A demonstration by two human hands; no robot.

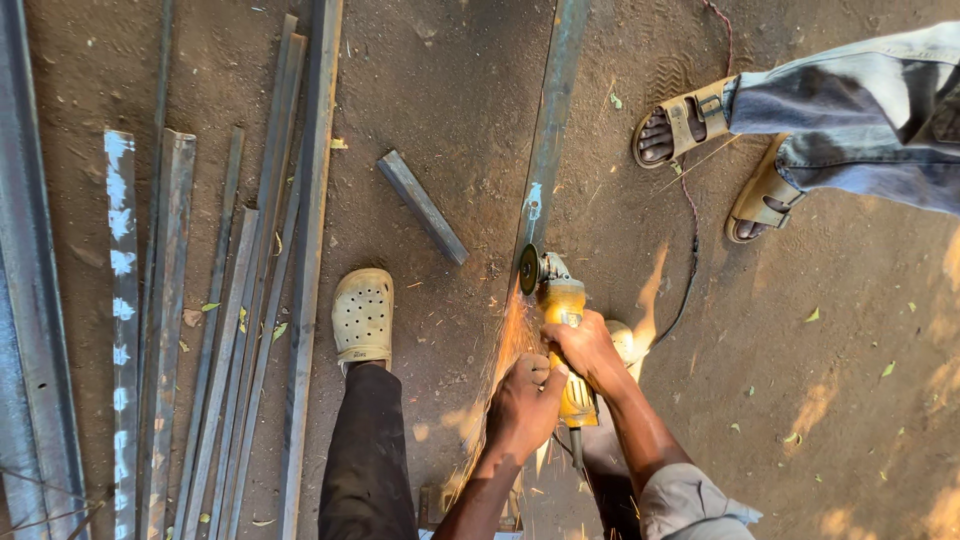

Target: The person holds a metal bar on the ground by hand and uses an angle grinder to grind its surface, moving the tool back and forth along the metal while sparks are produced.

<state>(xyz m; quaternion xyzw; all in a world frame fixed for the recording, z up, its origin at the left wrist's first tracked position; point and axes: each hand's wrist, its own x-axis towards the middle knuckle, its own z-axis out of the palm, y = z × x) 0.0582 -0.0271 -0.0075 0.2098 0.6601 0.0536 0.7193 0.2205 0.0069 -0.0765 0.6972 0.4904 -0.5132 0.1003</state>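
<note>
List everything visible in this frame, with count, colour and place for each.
angle grinder: one, yellow, disc on the long bar, sparks flying
long metal bar: one, grey-blue, runs up from the grinder
short metal piece: one, grey, loose on the dirt, centre
metal bars: many, grey and rusty, laid at left
power cable: one, dark, right of the grinder
another person's sandalled feet: two, tan sandals, jeans, upper right
clog: one, cream, on own foot
left hand: on grinder body
right hand: on grinder body

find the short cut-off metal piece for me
The short metal offcut lies on the dirt, centre of the head view, between the bundled steel bars and the long bar being cut.
</note>
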